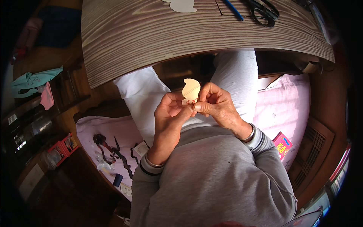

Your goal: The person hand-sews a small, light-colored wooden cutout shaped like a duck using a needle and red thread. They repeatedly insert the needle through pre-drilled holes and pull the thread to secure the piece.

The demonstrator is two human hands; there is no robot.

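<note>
A small cream-coloured curved cutout [191,88], with a thin line and red loops near its lower end, stands up between my two hands above my lap. My left hand [172,116] pinches its lower left edge with thumb and fingers. At the lower right edge, my right hand [218,105] has its thumb tip against the left thumb, its fingers curled beside the cutout. Whether a needle or thread end is between the right fingers cannot be made out.
On the wood-grain table [127,48] ahead lie another pale cutout [183,5], a blue pen [234,10] and black-handled scissors [262,12]. A pink book [282,146] rests on the seat cover [283,110] at right; dark cords [123,160] and a dark blue cylinder [118,180] lie at left.
</note>
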